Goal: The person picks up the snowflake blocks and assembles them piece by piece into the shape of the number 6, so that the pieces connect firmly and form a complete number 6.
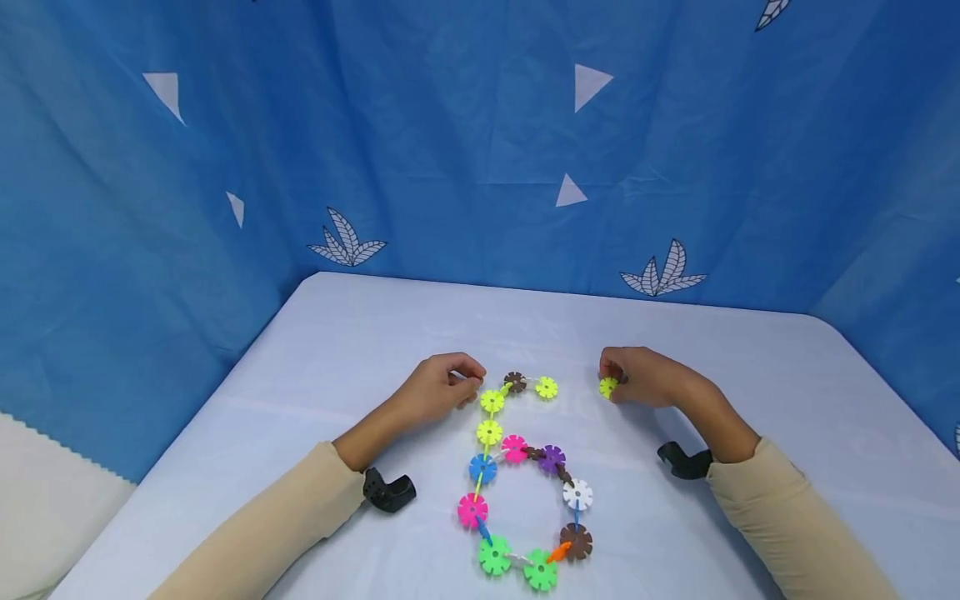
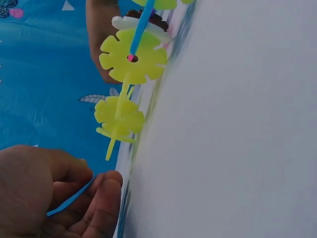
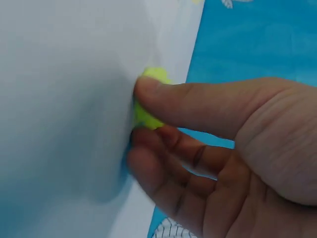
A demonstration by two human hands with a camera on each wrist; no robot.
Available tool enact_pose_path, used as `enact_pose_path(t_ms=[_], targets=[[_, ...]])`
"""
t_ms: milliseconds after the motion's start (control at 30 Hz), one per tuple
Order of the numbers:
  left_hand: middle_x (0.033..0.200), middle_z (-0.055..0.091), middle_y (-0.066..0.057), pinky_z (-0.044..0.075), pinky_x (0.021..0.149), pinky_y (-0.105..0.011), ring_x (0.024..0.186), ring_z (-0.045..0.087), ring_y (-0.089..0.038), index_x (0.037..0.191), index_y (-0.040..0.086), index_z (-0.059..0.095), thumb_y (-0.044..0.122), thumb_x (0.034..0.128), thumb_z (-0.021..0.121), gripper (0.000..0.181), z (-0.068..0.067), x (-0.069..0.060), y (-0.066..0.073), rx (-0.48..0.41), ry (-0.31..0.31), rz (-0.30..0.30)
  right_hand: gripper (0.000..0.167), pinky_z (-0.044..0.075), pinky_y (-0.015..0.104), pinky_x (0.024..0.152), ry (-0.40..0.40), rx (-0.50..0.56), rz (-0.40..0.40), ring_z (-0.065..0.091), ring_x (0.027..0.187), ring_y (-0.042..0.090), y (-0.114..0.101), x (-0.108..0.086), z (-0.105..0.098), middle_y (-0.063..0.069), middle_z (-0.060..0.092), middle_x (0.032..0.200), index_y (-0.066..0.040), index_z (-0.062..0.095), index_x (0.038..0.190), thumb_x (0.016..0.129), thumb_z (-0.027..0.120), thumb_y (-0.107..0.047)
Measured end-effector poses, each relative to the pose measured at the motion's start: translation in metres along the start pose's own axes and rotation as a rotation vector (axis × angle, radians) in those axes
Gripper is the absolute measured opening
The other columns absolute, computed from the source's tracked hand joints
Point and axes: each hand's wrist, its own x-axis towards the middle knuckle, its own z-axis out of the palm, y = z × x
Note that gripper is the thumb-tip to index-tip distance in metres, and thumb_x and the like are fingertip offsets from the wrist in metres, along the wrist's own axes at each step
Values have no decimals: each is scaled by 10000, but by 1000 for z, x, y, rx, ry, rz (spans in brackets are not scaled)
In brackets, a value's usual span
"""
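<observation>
Flower-shaped notched plastic discs, joined edge to edge, form a chain on the white table; a loop closes its near end. My right hand pinches a loose yellow notched disc between thumb and fingers, right of the chain's far end. That disc is partly covered by the thumb in the right wrist view. Beside the chain's upper yellow disc, my left hand holds nothing, its fingers loosely bent. The left wrist view shows its fingertips apart from the nearest yellow disc. A yellow end disc faces the right hand.
Blue cloth with white leaf prints hangs behind the white table. Black wrist mounts sit by both cuffs. The chain's loop holds pink, blue, green, brown, white and purple discs, with a green disc nearest me.
</observation>
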Motion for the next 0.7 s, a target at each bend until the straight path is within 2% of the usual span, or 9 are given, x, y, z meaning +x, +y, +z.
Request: enact_pose_path(t_ms=[133,267,533,700], targets=[[1019,657,-42,529,646,-301,747,646,-163,1131,50,700,111,1000,644,155,4,11,2,18,-13,18,210,476,338,696,62,23,-38,530,831,217,-12,3,10,25,570,867,-114,575,979,899,755,-41],[1018,661,-29,542,662,-300,760,642,-159,1130,55,703,129,995,649,164,9,16,3,18,-26,18,190,481,322,685,121,43,-90,534,807,211,-22,8,20,18,583,862,-111,573,964,914,736,-28],[968,674,10,536,731,-308,826,624,-156,1124,83,713,147,991,660,156,15,16,4,34,-39,36,214,496,320,655,182,90,-160,544,778,203,-29,8,29,3,607,860,-120,554,921,908,732,-2],[942,681,18,522,714,-298,793,607,-148,1130,80,719,109,985,659,160,17,15,1,36,-31,47,212,482,324,630,189,100,-174,541,765,198,-32,8,31,-2,608,850,-122,548,908,917,725,-5]])
